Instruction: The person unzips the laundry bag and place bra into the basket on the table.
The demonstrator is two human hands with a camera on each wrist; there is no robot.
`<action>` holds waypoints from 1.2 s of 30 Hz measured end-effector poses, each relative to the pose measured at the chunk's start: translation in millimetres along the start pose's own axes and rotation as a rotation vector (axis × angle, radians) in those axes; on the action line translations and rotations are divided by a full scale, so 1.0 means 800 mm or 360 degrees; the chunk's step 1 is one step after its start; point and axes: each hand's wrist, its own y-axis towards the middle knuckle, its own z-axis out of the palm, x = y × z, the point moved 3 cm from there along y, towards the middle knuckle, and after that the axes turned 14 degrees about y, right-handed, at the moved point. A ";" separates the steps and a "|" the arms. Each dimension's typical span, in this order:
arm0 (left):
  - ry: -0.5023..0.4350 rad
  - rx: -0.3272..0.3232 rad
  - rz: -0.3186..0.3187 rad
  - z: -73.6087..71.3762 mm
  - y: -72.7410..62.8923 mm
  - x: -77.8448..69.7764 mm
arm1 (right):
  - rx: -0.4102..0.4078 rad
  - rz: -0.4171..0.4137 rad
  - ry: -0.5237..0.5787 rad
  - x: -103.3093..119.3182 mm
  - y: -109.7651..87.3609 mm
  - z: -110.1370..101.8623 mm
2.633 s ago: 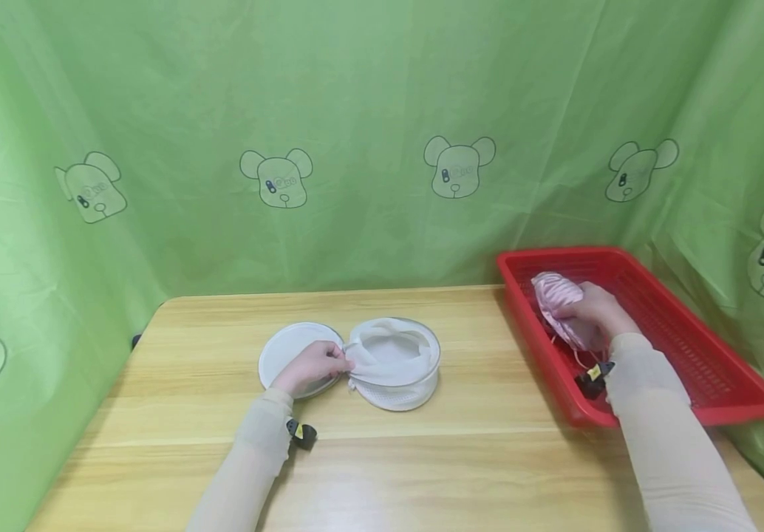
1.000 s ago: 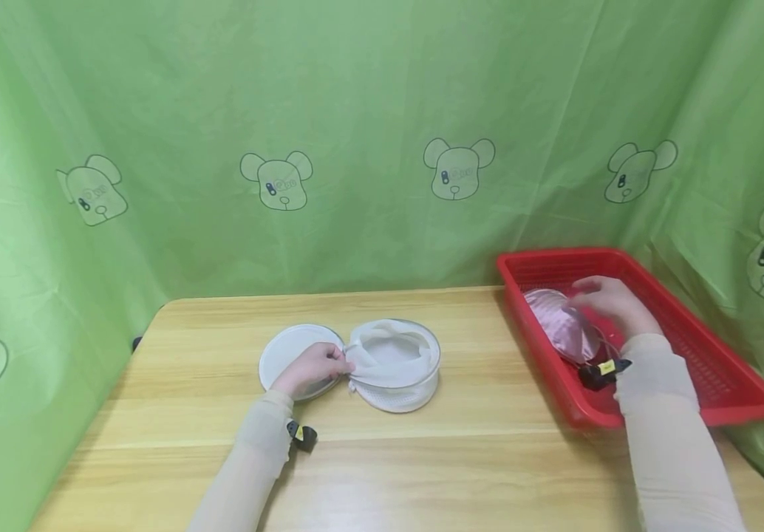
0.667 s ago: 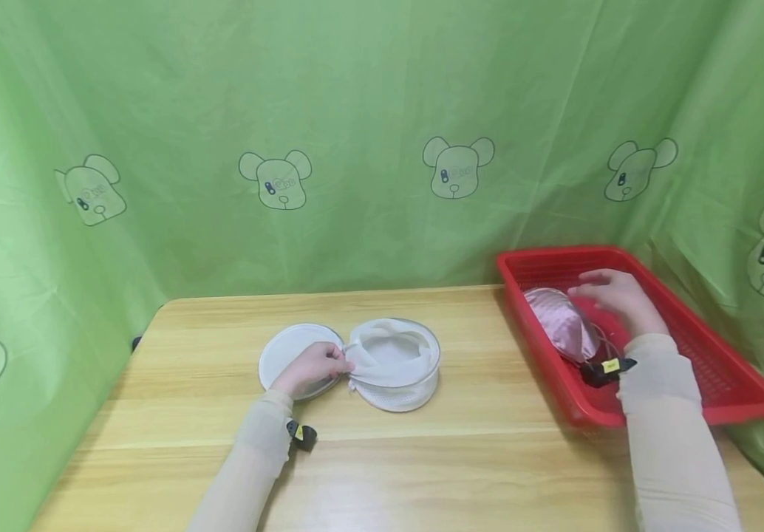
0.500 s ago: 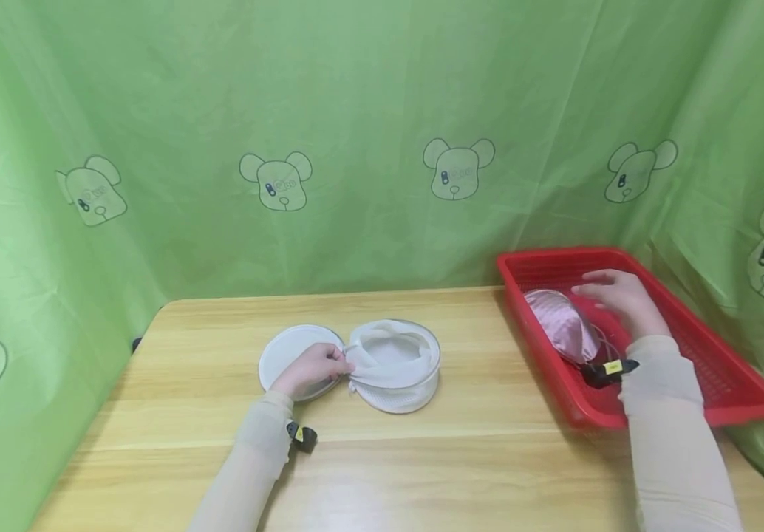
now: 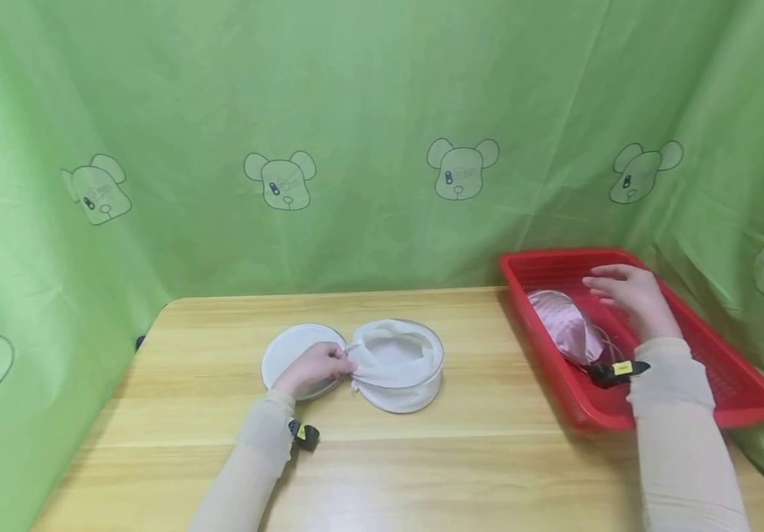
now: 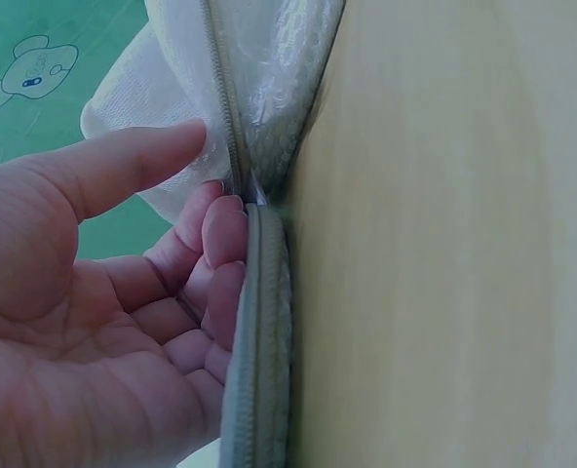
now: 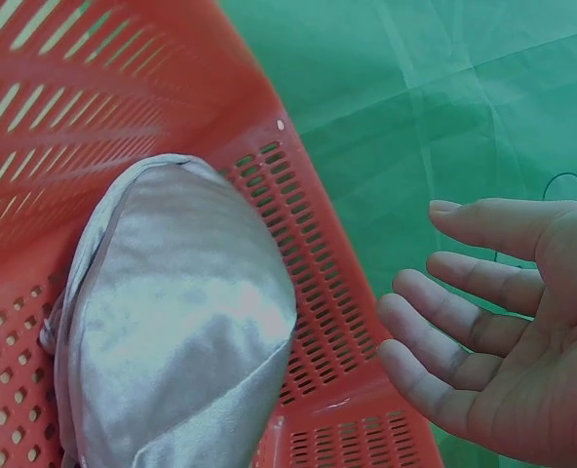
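A round white mesh laundry bag [image 5: 400, 395] with a zipped rim stands on the table, its flat round lid [image 5: 285, 353] folded open to the left. My left hand [image 5: 318, 366] pinches the bag's rim beside the lid; in the left wrist view the thumb lies against the mesh [image 6: 269, 68] and the curled fingers meet the zip [image 6: 232, 107]. Over the red basket [image 5: 741, 369], my right hand [image 5: 635, 295] hangs with loosely bent fingers and holds nothing. Below and left of it lies a pink satin bra [image 5: 564, 325], cups folded together, thin straps trailing. The right wrist view shows the bra [image 7: 181, 302] apart from the fingers.
The basket has slotted walls and stands at the table's [image 5: 475, 473] right side. A green curtain [image 5: 369, 244] with bear-head prints closes off the back and both sides. Each wrist wears a small black camera.
My right hand has let go of the pink bra in the basket and moved up and right, away from it. My left hand stays on the laundry bag's rim.
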 end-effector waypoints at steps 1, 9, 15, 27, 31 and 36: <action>-0.0016 0.0006 -0.0004 0.000 0.000 0.000 | 0.0002 0.0001 0.0031 0.001 0.000 -0.001; 0.0096 -0.0036 0.0063 -0.019 -0.007 -0.012 | -0.0038 0.0048 0.0291 0.015 -0.002 -0.008; 0.0070 -0.0061 0.0028 -0.039 -0.018 -0.025 | -0.0035 -0.0015 0.0266 0.023 -0.006 -0.012; 0.0073 -0.0062 0.0085 -0.067 -0.048 -0.056 | -0.0075 -0.0152 0.0087 0.059 -0.020 -0.008; 0.0100 -0.0047 0.0154 -0.076 -0.061 -0.067 | -0.0089 -0.0214 0.0032 0.080 -0.030 0.006; 0.0142 -0.0127 0.0238 -0.087 -0.075 -0.077 | -0.0075 -0.0243 -0.0130 0.108 -0.043 0.030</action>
